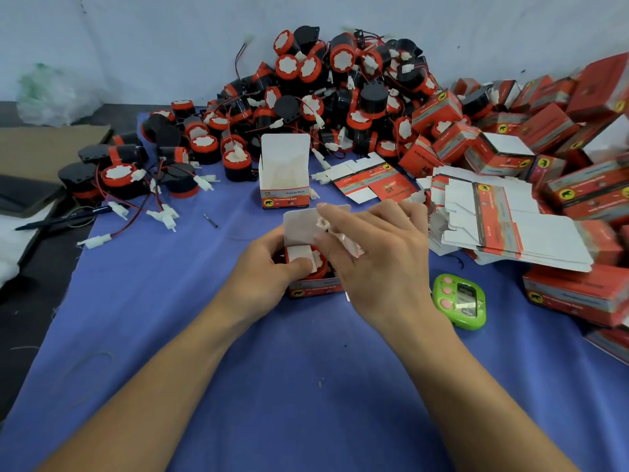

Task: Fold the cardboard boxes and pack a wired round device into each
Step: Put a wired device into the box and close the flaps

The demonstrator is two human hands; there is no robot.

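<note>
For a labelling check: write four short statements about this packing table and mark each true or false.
1. The left hand holds a box with a device in it. True.
2. The timer lies left of that box. False: the timer lies to its right.
3. The empty box behind stands with its lid up. True.
4. The flat boxes are stacked at the left. False: they are stacked at the right.

Just one view here, head-worn and wide-angle. Looking forward and down, close over the blue cloth (pixel 306 386), far wall (pixel 136 35) up top.
</note>
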